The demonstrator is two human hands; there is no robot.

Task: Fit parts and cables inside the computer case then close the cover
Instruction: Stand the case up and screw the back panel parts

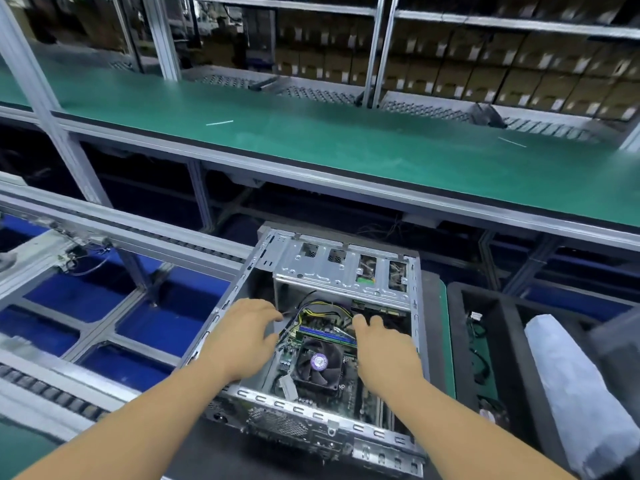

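Both hands reach into the open computer case from the near side. My left hand hovers over the left wall with fingers spread and relaxed, the tips close to a black cable; whether they touch it I cannot tell. My right hand lies over the board just right of the memory sticks, fingers loosely bent, gripping nothing that I can see.

The case lies on its side on a dark mat at the near edge of the bench, its long axis running away from me, rear ports toward me and the drive cage at the far end. The fan and memory look seated, and the yellow and black cables seem loose still. By my judgement cable routing remains, and no cover is on yet.
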